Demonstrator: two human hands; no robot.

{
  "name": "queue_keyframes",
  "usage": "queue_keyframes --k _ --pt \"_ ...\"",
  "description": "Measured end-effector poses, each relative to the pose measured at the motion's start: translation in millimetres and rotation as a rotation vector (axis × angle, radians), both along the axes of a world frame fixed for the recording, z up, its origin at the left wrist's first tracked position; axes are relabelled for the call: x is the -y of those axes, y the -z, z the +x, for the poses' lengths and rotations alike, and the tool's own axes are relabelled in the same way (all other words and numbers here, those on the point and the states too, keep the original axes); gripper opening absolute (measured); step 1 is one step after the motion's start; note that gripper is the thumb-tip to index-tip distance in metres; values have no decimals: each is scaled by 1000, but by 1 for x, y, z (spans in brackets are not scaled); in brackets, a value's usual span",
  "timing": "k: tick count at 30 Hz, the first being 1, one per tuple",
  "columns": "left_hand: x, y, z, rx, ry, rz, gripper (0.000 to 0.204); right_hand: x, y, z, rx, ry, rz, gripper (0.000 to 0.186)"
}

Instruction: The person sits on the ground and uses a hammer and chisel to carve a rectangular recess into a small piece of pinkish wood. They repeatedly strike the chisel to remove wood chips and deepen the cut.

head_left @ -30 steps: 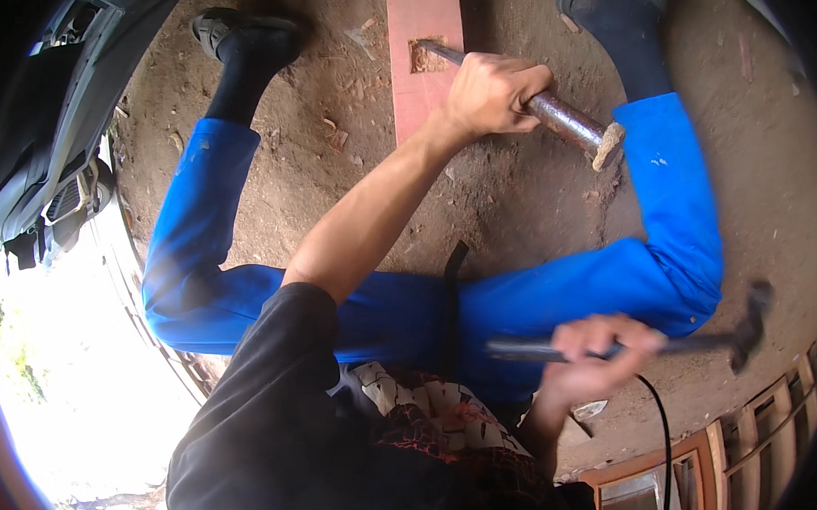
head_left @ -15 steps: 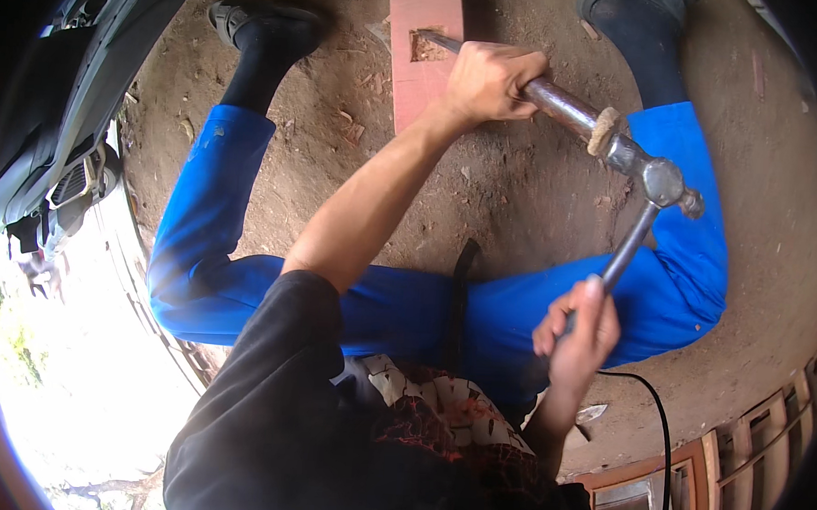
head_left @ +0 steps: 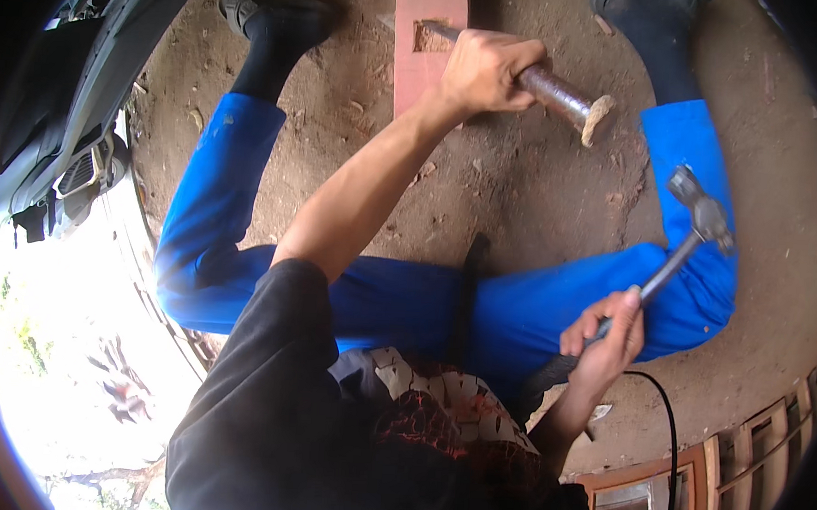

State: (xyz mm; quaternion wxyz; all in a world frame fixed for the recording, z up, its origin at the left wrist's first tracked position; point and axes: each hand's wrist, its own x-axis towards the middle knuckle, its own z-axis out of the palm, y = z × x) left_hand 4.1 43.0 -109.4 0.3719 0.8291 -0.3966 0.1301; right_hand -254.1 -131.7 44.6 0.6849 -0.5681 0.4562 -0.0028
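Note:
My left hand (head_left: 487,70) is wrapped round a chisel (head_left: 555,95) with a brown, metal-banded handle and a tan, frayed ring at its butt. The chisel's metal shaft slants into a rough rectangular recess (head_left: 431,38) cut in a pink wooden beam (head_left: 419,85). My right hand (head_left: 607,339) grips a hammer (head_left: 709,218) by its dark grip. The hammer's metal head is apart from the chisel, below and right of its butt, in front of my right leg.
My legs in blue trousers are bent around the work on a dirt floor (head_left: 541,197) scattered with chips. A dark vehicle (head_left: 60,107) stands at the left. A black cable (head_left: 668,416) runs at lower right beside wooden frames (head_left: 693,473).
A second ago the hammer was low and nearly level; half a second ago its head met the chisel's butt; now it has pulled away down-right. My left hand appears slightly higher in the picture.

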Motion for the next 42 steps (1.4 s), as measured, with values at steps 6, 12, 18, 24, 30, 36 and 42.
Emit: queue_keyframes --k 6,12,18,24,30,36,42 --pt "-6 -11 -1 37 66 -110 21 27 8 6 -49 125 -57 42" --pt "-7 -31 -14 42 147 -153 29 12 15 13 -41 14 50 41" --pt "5 -23 -43 -18 154 -141 25 3 20 23 -28 -75 122 41" --pt "35 -60 -42 -556 224 110 16 6 25 29 -88 -81 74 41" --pt "45 -58 -45 -393 220 79 19 15 32 24 -117 -63 81 42" --pt "36 -27 -53 -140 173 -87 26 21 40 21 -119 -46 96 42" --pt "33 -24 -52 -49 160 -105 26 27 42 18 -113 -32 118 41"
